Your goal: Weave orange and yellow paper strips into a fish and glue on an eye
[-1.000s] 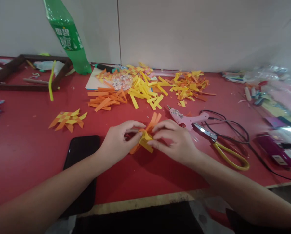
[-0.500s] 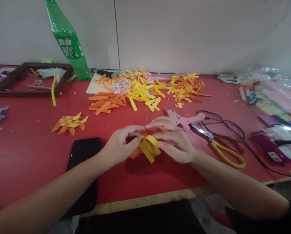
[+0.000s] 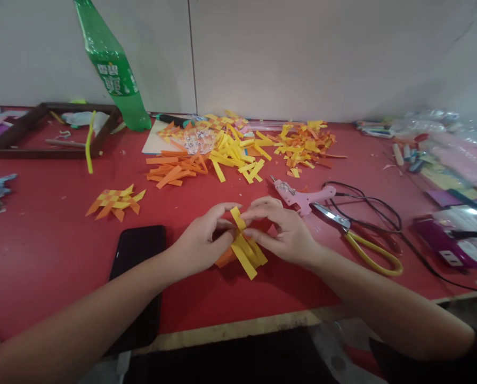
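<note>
Between my hands, just above the red table, is a bundle of yellow and orange paper strips (image 3: 246, 255), partly woven. My left hand (image 3: 206, 237) pinches its left side between thumb and fingers, with an orange end showing below. My right hand (image 3: 280, 229) pinches at the upper right, thumb and fingertips at a yellow strip that points up between the two hands. The inner part of the weave is hidden by my fingers. A finished-looking woven paper fish (image 3: 116, 202) in yellow and orange lies to the left, beyond a black phone (image 3: 140, 256).
Piles of orange strips (image 3: 174, 169), yellow strips (image 3: 232, 149) and paper scraps (image 3: 308, 144) lie at the back. To the right are a pink glue gun (image 3: 302, 196) with its cord, yellow-handled scissors (image 3: 372, 253) and a purple power strip (image 3: 446, 242). A green bottle (image 3: 122, 80) stands by a brown frame (image 3: 34, 154).
A yellow strip that was folded over near my right fingers now stands up between my hands. My right hand has drawn its fingers in closer, and the bundle has turned slightly.
</note>
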`<state>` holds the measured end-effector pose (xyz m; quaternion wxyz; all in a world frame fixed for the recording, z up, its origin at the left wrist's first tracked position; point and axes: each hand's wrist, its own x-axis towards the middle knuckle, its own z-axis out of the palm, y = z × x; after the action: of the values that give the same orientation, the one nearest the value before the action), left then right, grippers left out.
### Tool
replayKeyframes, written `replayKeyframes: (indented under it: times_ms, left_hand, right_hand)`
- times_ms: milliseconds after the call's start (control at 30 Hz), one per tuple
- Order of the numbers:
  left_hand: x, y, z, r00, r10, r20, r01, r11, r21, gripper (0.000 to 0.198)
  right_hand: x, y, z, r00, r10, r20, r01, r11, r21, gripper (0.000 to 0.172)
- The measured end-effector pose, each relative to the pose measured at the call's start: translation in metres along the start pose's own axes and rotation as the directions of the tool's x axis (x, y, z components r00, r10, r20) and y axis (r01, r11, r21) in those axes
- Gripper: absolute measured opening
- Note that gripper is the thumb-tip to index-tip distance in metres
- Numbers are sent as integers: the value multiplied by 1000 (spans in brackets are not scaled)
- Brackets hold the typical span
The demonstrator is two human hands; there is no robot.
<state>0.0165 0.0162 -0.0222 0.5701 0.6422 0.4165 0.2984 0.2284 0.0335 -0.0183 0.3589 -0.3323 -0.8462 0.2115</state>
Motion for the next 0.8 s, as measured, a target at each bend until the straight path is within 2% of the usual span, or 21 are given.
replayKeyframes:
  times_ms: [233,367,467,533,700,800]
  left_hand:
    - [-4,3,-1,993,110,51,-114,991,67,38]
    - [-5,6,-2,994,103,36,-107,982,153,43]
    - [-5,7,-2,995,99,19,-101,976,193,53]
    - [-4,6,-2,995,97,22,-99,976,194,53]
    - [0,1,0,996,83,12,-84,991,103,31]
    - [4,0,-1,999,37,-40,-36,998,46,23]
  right_hand:
    - [-1,-3,2,999,34,4,-33,999,-20,31]
    - [-2,-4,2,994,105,14,-106,994,9,41]
    - [-3,-3,2,991,125,47,-125,992,13,31]
    - [-4,-3,2,992,114,60,-115,993,6,25]
    - [-3,-5,3,996,31,86,-23,995,-93,8]
    - [-1,-7,1,998,-25,63,37,981,-190,18]
